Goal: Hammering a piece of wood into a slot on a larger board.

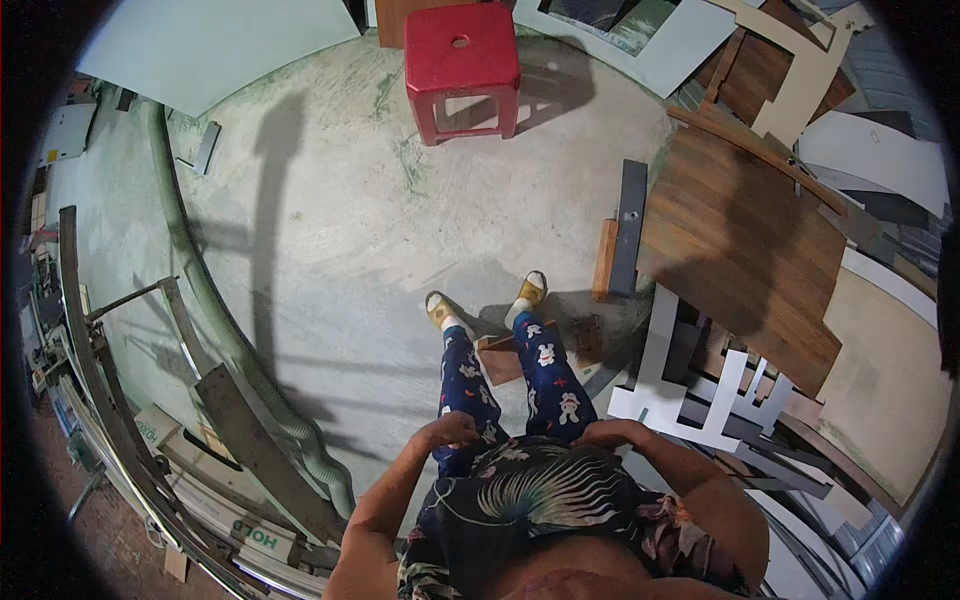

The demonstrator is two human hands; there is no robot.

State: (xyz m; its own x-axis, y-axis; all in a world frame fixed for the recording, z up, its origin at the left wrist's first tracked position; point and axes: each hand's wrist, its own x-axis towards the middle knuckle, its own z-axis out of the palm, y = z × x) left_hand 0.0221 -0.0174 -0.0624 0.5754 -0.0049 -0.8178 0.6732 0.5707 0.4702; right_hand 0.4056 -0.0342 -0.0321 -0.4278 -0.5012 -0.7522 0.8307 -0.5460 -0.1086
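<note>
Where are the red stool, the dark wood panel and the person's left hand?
red stool (462, 45), head view, on its seat top
dark wood panel (745, 250), head view, middle of its face
left hand (452, 430), head view, back of the hand at the waist

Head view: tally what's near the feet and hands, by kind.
Red plastic stool: 1
Yellow slippers: 2
Brown wood-grain board: 1
Grey ribbed hose: 1
Hands at the waist, left hand and right hand: 2
Total: 7

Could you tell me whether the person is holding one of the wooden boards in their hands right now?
No, the left hand and right hand both rest empty at the person's waist, while the brown wooden board lies apart on the floor.
</note>
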